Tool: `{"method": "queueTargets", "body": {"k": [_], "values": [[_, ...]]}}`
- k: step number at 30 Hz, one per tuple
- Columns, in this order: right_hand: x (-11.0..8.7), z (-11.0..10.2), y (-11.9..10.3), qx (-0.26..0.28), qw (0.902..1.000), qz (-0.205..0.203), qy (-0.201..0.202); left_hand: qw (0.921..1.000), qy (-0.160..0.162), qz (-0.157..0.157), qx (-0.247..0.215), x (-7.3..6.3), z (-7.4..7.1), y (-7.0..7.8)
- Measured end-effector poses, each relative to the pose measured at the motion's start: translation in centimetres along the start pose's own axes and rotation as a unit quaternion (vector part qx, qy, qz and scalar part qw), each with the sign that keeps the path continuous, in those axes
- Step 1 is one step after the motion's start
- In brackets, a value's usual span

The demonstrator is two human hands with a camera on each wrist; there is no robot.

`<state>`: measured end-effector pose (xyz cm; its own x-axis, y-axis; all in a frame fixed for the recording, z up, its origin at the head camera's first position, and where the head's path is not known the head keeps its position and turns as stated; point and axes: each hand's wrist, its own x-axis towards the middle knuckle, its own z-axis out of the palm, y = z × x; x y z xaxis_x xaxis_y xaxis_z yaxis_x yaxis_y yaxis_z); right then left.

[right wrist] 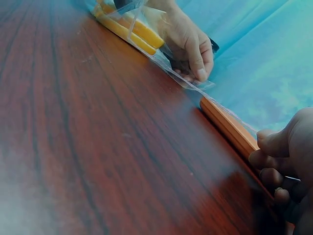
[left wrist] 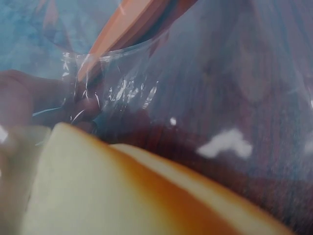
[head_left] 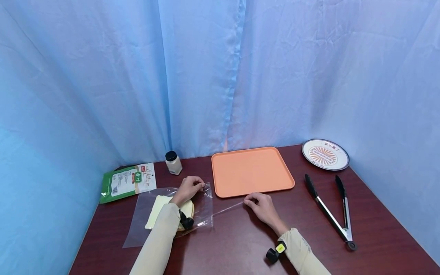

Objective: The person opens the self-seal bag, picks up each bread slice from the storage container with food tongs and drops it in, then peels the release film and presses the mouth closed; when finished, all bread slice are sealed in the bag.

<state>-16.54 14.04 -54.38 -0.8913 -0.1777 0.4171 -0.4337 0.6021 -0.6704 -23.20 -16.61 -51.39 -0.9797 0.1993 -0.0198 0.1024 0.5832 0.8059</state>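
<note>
A clear plastic bag (head_left: 137, 229) lies flat at the left front of the table. Inside it are pale slices of bread (left wrist: 83, 191) with brown crusts, partly hidden by the left forearm. My left hand (head_left: 188, 189) pinches the bag's upper right corner between thumb and fingers. From the bag's right edge a thin clear plastic strip (head_left: 228, 208) stretches to my right hand (head_left: 264, 208), which pinches its far end just in front of the orange tray. In the right wrist view the strip runs taut between both hands.
The orange tray (head_left: 251, 172) stands at the back middle. A green and white packet (head_left: 127, 181) and a black-capped jar (head_left: 173, 163) are at the back left. On the right are a patterned plate (head_left: 324, 154) and spread tongs (head_left: 330, 215). Blue curtains (head_left: 206, 76) surround the table.
</note>
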Motion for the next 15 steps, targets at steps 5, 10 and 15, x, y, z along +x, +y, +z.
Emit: {"method": "queueTargets", "body": {"k": [5,10,15], "values": [[-0.4,-0.3,0.0,0.008,1.0,0.006,0.002,1.0,-0.001,0.0,-0.001,-0.1,0.0,0.0],[-0.8,-0.8,0.2,0.017,0.9997,0.019,0.008,1.0,0.0,-0.002,-0.001,-0.1,0.0,0.1],[-1.2,-1.2,0.3,0.021,0.9993,0.031,0.01,1.0,0.002,-0.003,0.0,-0.2,0.0,0.2]]}}
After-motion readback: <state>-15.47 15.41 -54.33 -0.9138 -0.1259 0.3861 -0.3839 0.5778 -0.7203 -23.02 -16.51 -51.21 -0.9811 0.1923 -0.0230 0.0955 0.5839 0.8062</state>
